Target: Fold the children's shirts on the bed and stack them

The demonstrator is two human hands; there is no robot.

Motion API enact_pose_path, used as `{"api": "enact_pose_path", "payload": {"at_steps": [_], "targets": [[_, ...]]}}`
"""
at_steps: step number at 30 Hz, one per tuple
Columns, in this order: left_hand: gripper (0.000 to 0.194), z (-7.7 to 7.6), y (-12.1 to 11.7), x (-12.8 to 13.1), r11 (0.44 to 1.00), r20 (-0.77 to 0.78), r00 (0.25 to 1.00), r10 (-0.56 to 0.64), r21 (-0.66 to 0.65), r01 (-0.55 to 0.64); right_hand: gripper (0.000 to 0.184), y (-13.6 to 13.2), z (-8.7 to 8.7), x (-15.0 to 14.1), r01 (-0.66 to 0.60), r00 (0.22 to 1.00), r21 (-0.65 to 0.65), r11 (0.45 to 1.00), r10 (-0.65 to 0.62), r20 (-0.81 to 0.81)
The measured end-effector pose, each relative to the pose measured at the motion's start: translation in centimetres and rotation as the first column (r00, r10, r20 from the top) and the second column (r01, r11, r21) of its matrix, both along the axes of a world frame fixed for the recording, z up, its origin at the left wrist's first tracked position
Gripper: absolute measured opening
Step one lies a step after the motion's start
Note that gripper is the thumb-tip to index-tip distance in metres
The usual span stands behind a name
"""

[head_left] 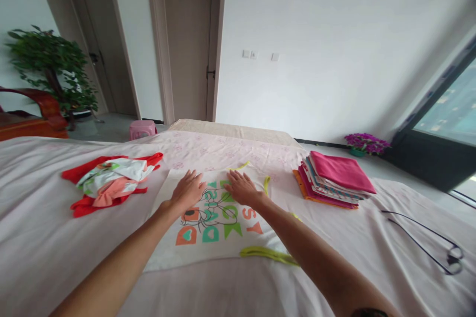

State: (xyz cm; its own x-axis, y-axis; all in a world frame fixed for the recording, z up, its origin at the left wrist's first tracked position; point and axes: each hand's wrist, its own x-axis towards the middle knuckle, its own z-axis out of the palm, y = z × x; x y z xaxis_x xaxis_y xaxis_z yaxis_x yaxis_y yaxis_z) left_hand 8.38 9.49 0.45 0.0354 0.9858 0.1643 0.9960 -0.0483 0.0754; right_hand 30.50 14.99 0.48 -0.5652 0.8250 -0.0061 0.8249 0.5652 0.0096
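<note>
A white sleeveless shirt (pixel 163 237) with yellow-green trim and a colourful letter print lies spread out in front of me, turned sideways. My left hand (pixel 189 189) rests on its far part, left of the print, with fingers stretched out. Flat on the same cloth, my right hand (pixel 242 188) lies over the print's far edge, close to the trim at the right. Neither hand grips anything. To the left sits a loose heap of red, white and peach clothes (pixel 115 183). A neat stack of folded clothes (pixel 338 178), pink on top, stands to the right.
Everything lies on a surface covered by a pale pink flowered sheet (pixel 208 287). Dark-framed glasses (pixel 427 237) lie at the right. Beyond are a pink stool (pixel 143 129), a leafy plant (pixel 52 69), a wooden chair arm (pixel 40 104) and purple flowers (pixel 368 142).
</note>
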Motion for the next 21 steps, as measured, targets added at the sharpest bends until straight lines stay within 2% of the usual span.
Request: {"api": "enact_pose_path", "payload": {"at_steps": [2,4,8,11,15,18,21], "targets": [[0.055,-1.4,2.0,0.7,0.999,0.005,0.999,-0.052,-0.011,0.052,0.064,1.1,-1.0,-1.2,-0.065,0.998,0.002,0.998,0.065,-0.020],[0.056,-2.8,3.2,0.3,0.997,0.008,0.997,-0.071,-0.023,0.071,0.065,2.2,-2.0,-1.4,-0.102,0.994,0.027,0.994,0.103,-0.027],[0.060,-4.6,4.5,-3.0,1.000,-0.001,1.000,0.005,-0.030,-0.005,0.066,5.0,-3.0,1.3,-0.018,0.999,0.040,0.999,0.019,-0.028],[0.062,-5.0,5.0,-6.1,0.992,-0.003,0.993,0.121,-0.030,-0.122,0.068,7.3,-3.1,4.6,0.141,0.990,-0.003,0.990,-0.141,-0.003],[0.064,-5.3,5.0,-9.1,0.965,-0.024,0.965,0.263,0.000,-0.263,0.071,9.1,-3.1,8.9,0.319,0.948,-0.032,0.947,-0.318,0.027],[0.063,-5.2,4.3,-10.0,0.952,-0.080,0.949,0.306,0.039,-0.304,0.069,9.1,-2.8,11.0,0.383,0.922,-0.006,0.924,-0.382,0.060],[0.062,-4.7,3.1,-9.8,0.938,-0.124,0.930,0.345,0.084,-0.337,0.067,8.0,-2.1,11.8,0.423,0.900,0.036,0.906,-0.424,0.100]]}}
